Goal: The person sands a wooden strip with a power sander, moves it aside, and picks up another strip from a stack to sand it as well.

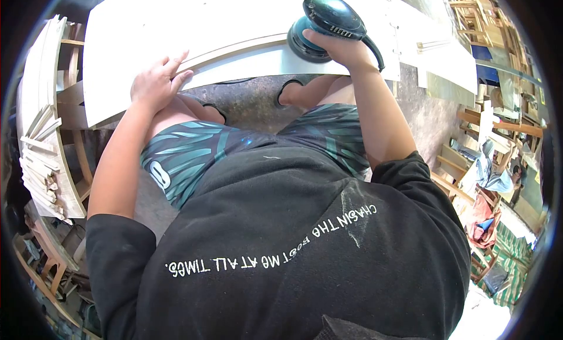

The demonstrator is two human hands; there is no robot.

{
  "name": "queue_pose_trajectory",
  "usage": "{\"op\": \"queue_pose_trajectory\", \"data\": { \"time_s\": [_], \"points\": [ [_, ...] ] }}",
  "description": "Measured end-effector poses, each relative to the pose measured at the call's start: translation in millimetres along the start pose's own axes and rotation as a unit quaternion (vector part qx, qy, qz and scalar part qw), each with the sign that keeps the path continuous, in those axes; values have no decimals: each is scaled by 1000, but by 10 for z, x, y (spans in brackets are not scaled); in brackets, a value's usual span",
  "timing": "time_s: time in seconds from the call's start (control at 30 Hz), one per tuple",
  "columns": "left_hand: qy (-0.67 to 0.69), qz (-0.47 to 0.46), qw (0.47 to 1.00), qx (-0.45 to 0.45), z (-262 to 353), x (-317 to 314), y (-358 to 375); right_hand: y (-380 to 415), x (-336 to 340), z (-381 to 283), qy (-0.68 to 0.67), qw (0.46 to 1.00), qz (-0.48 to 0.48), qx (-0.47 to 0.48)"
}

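Note:
My right hand [352, 51] grips a dark teal random orbital sander [333, 16], its round pad down at the right part of a long, thin wooden strip [237, 50]. A black cord leaves the back of the sander beside my wrist. At the strip's other end, my left hand [157, 82] holds it, fingers on the far side and thumb on the near side. The strip lies along the near part of a white tabletop [193, 17]. The sander covers the strip's right end.
On the left, a side bench [70, 184] bears a pile of cut wood pieces [40, 146]. More timber [472, 17] and wooden frames stand at the right, near cloths [489, 170]. Thin sticks [434, 45] lie on the white surface at the right. My legs are under the table's near edge.

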State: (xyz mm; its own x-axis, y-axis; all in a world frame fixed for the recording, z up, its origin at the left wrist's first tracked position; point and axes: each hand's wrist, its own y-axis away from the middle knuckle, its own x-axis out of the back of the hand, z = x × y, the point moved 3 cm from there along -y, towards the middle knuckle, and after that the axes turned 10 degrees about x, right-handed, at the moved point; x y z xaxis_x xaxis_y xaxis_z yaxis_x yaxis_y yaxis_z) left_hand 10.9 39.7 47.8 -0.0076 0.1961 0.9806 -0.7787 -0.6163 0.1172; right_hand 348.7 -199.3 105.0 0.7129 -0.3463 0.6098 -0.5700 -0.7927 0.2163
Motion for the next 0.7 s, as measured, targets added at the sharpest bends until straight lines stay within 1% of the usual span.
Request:
{"op": "queue_pose_trajectory", "data": {
  "time_s": [0.1, 0.2, 0.3, 0.4, 0.43, 0.47, 0.57, 0.67, 0.7],
  "points": [
    [-4, 6, 1000, -9, -19, -13, -2, 54, -50, -194, -1, 1000, -13, -11],
    [-11, 6, 1000, -20, -7, 31, -4, -75, -197, -117, -19, 999, -20, 42],
    [-31, 27, 998, -38, -41, -28, -18, -167, -346, -169, -5, 997, -57, 45],
    [-44, 46, 996, -58, -64, -72, -25, -89, -543, -526, -18, 994, -98, 45],
    [-45, 48, 996, -61, -65, -82, -30, -129, -660, -582, -24, 990, -119, 70],
    [-46, 51, 996, -64, -64, -82, -34, -102, -747, -662, -64, 986, -124, 87],
    [-42, 56, 995, -66, -55, -56, -28, -158, -1029, -770, -32, 973, -94, 206],
    [-39, 52, 995, -69, -77, -83, -37, -177, -1061, -782, -48, 967, -82, 237],
    [-41, 54, 995, -68, -77, -87, -32, -139, -951, -824, -42, 969, -92, 224]
  ]
}}
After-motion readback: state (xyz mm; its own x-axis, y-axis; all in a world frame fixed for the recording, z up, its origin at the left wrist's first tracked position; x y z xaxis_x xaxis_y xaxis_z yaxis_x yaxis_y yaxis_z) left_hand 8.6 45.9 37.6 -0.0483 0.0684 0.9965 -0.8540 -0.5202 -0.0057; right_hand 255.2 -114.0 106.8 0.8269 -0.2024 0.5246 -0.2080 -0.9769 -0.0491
